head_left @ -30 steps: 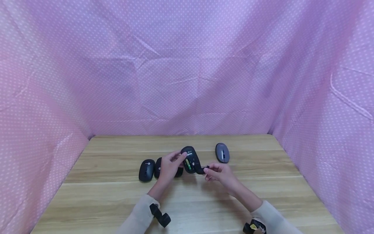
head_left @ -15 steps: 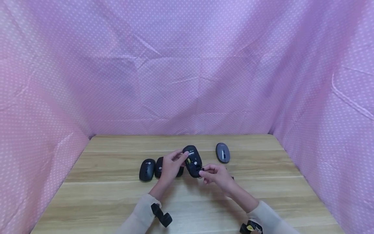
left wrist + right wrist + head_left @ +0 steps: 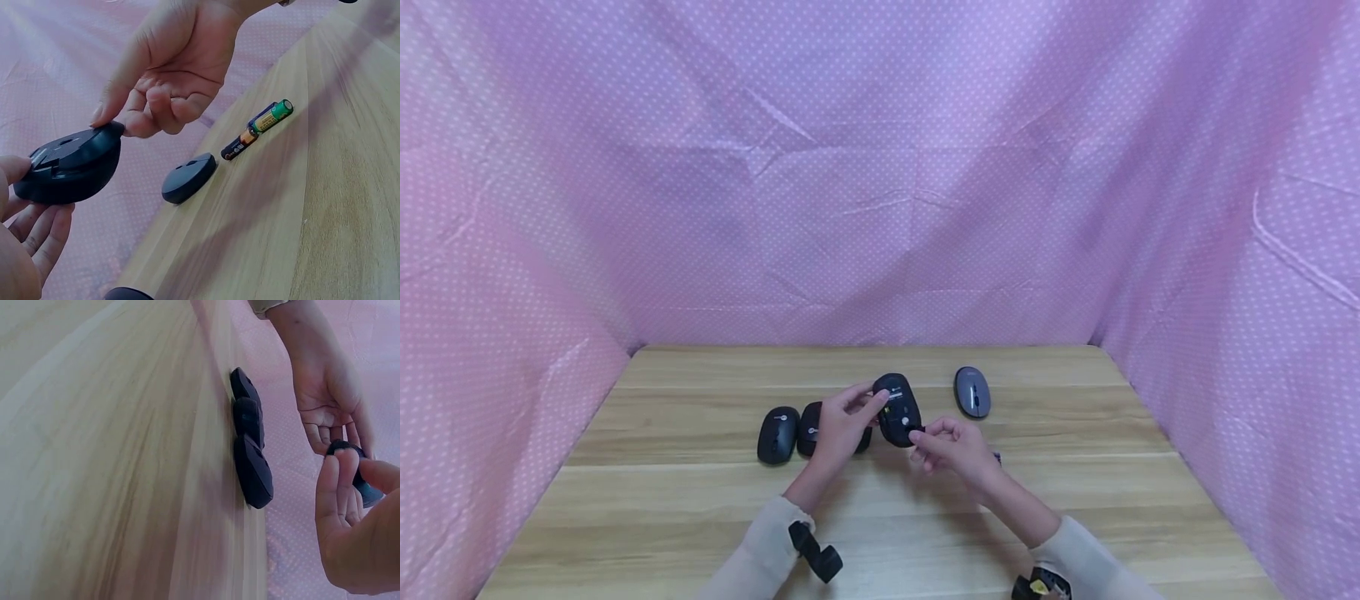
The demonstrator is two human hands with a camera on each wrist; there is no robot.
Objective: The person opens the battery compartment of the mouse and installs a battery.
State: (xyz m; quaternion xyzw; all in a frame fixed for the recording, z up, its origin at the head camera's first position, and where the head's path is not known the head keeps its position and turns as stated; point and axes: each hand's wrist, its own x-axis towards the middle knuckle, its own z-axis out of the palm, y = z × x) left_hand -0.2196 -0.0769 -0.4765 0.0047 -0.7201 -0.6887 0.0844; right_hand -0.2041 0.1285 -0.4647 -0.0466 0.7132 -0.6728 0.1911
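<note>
A black computer mouse (image 3: 898, 408) is held up over the table, its underside with labels facing up. My left hand (image 3: 844, 421) grips it by its left side, thumb on the underside and fingers beneath, as the left wrist view shows. With thumb and fingertips, my right hand (image 3: 958, 450) pinches the black battery cover (image 3: 94, 140) at the near end of the mouse. The cover lies over the underside, and only a sliver of yellow shows beside it. In the right wrist view, the fingers hide much of the mouse (image 3: 369, 494).
Three black mice lie in a row at left, including the leftmost mouse (image 3: 777, 436); my left hand partly covers the others. A grey mouse (image 3: 972, 392) lies at back right. Loose batteries (image 3: 257, 128) lie on the wooden table (image 3: 685, 500) near it. Pink dotted cloth (image 3: 880, 208) hangs behind.
The battery cover, earlier angled off the mouse with a green battery in sight, has swung left onto the underside and hides most of the compartment. My right hand moved slightly left with it.
</note>
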